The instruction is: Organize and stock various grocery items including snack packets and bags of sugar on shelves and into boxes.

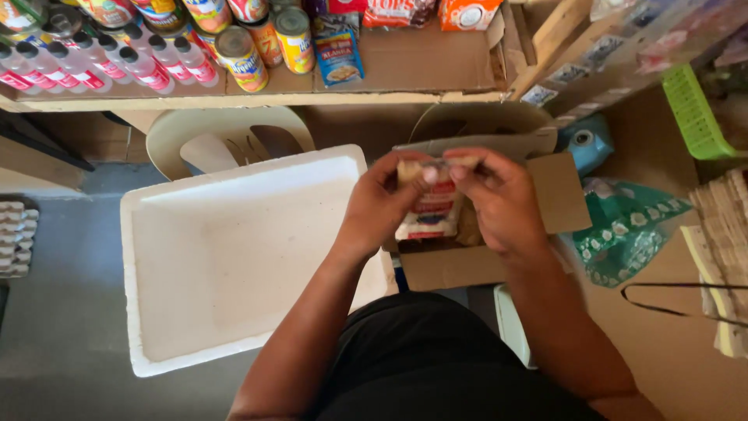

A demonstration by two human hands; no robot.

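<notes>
Shelved cans and bottles run along twelve o'clock; at centre, above an open brown cardboard box [467,265], left hand [382,204] and right hand [499,199] both pinch a thin red-and-white plastic packet [430,210] by its top edge, probably light, limp, crinkly; white foam box [234,257] at nine o'clock

There were two hands, the left hand [382,204] and the right hand [499,199], one white foam box [234,257] and one open cardboard box [483,257]. One plastic chair [226,136] stood behind, and one green basket [693,113] at right. On the shelf [436,66] stood at least five cans [241,58].
</notes>
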